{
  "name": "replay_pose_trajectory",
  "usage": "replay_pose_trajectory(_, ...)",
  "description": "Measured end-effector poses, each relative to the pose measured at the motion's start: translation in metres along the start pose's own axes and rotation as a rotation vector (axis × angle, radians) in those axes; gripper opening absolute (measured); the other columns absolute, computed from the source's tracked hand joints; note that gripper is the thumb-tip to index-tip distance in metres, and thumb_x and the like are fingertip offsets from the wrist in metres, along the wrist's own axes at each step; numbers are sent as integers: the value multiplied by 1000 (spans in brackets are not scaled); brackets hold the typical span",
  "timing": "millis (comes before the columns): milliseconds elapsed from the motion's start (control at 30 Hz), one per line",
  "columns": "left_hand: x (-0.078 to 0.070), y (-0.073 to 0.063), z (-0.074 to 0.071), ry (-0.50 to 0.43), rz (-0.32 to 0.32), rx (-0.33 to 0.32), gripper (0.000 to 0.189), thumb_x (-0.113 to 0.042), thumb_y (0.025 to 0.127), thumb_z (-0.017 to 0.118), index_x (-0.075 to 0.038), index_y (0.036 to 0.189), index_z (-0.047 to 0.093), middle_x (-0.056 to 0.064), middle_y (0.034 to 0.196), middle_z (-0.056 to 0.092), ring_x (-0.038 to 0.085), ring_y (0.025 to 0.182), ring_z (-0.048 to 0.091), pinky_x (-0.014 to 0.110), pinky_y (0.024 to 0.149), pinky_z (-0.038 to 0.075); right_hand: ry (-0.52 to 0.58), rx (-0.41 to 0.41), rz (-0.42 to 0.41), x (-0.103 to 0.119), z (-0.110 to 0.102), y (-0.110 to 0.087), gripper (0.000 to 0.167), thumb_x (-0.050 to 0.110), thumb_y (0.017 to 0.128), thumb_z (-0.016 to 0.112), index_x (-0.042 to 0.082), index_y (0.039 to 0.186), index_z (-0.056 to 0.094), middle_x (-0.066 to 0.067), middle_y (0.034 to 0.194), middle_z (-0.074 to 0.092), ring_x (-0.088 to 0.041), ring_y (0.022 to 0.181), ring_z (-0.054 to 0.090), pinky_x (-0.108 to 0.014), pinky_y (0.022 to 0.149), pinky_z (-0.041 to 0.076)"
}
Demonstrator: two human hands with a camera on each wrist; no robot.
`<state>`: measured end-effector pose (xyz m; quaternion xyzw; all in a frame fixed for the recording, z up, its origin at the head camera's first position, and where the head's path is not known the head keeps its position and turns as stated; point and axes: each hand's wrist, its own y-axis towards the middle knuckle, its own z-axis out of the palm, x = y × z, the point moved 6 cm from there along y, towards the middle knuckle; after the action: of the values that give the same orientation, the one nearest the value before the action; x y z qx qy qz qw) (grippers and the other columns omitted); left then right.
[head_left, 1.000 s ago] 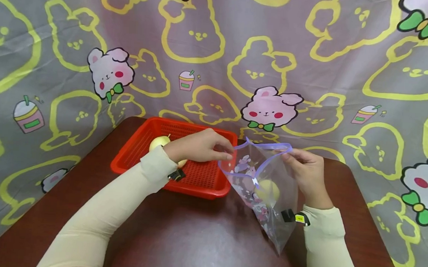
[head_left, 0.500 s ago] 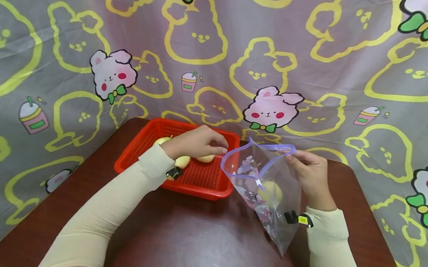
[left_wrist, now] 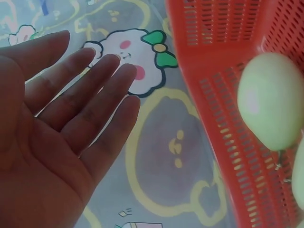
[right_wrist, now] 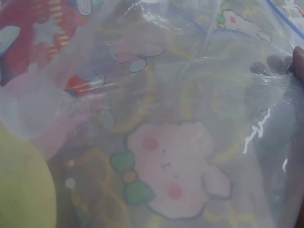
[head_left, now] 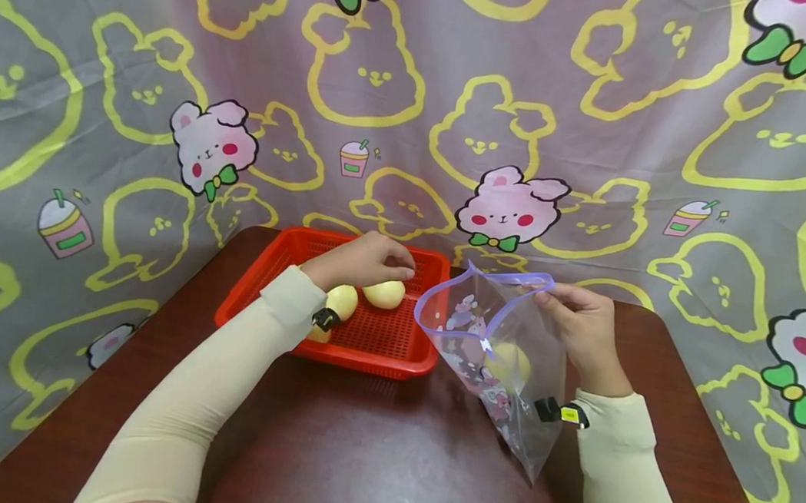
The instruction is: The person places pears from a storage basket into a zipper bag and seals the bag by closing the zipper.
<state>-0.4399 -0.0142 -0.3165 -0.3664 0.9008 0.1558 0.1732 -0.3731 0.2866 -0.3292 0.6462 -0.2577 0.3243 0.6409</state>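
My left hand (head_left: 364,263) is over the red plastic basket (head_left: 396,370), holding nothing; the left wrist view shows its fingers (left_wrist: 90,118) straight and spread. Below it, several pale yellow pears (head_left: 384,295) lie in the basket. In the left wrist view, one pear (left_wrist: 271,99) shows its stem. My right hand (head_left: 587,332) pinches the purple zip rim of a clear printed bag (head_left: 538,425) between thumb and fingers. The bag hangs with its mouth spread toward the basket. Inside it is one pear (head_left: 509,366), whose yellow side also fills a corner of the right wrist view.
Both the basket and the bag are over a dark brown table (head_left: 377,450). A grey curtain (head_left: 409,144) with cartoon rabbits rises behind and along both sides. The bag's mouth overlaps the basket's right edge in the head view.
My left hand has drawn back left, away from the bag's mouth and over the basket, uncovering more pears. My right hand keeps hold of the bag almost in place.
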Motion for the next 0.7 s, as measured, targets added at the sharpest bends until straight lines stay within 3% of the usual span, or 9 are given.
replay_pose_trajectory(367,29,8,5,22,-91,48,22,-27,94,66,-13,110,73,-5,101,69,10,90,63,31,83,50,3,10,3,-1,-1,1,10,-13,84,67,-16,93,69,-8,87,74,-9,55,47,-22,45,32)
replay_pose_trajectory(700,43,12,12,40,-130,88,25,-28,94,65,-12,112,73,-3,105,69,14,98,63,36,88,49,-18,1,10,1,-1,-1,8,-10,84,69,-14,91,70,-5,84,73,-7,53,47,-21,45,34)
